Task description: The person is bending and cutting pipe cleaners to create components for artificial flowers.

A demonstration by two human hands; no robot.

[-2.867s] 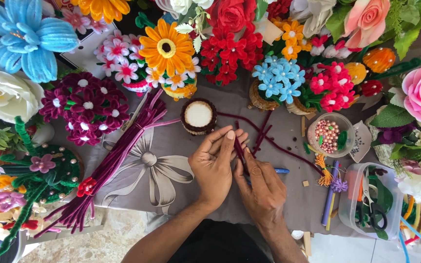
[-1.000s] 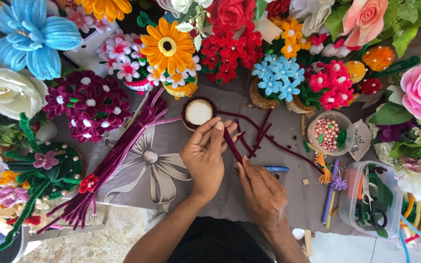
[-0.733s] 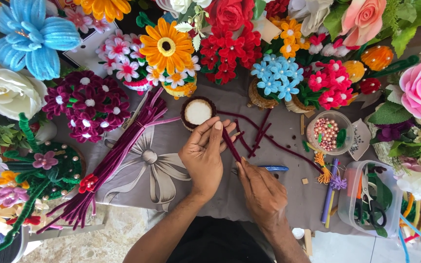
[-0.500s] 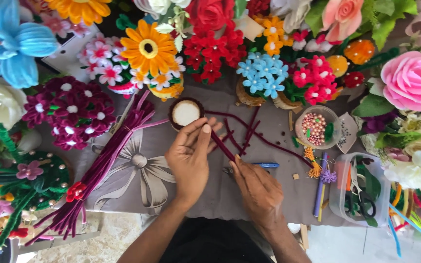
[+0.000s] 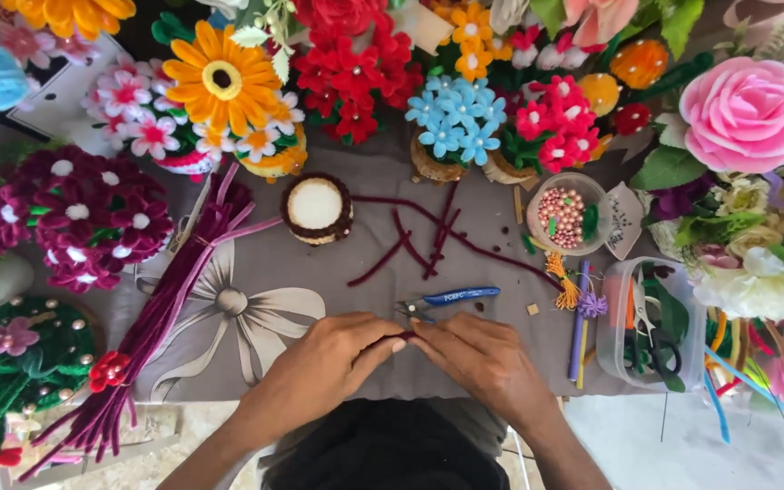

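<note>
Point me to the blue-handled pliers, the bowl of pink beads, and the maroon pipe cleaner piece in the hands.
blue-handled pliers (image 5: 461, 296), head view, on the blue handle.
bowl of pink beads (image 5: 583, 190), head view, on the clear rim at the top right.
maroon pipe cleaner piece (image 5: 404, 337), head view, on the short stretch showing between the fingertips of both hands.

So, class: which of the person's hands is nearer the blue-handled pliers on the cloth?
Right. The right hand lies just below the blue-handled pliers, its fingertips almost under the jaws. The left hand sits below and further to the left.
</note>
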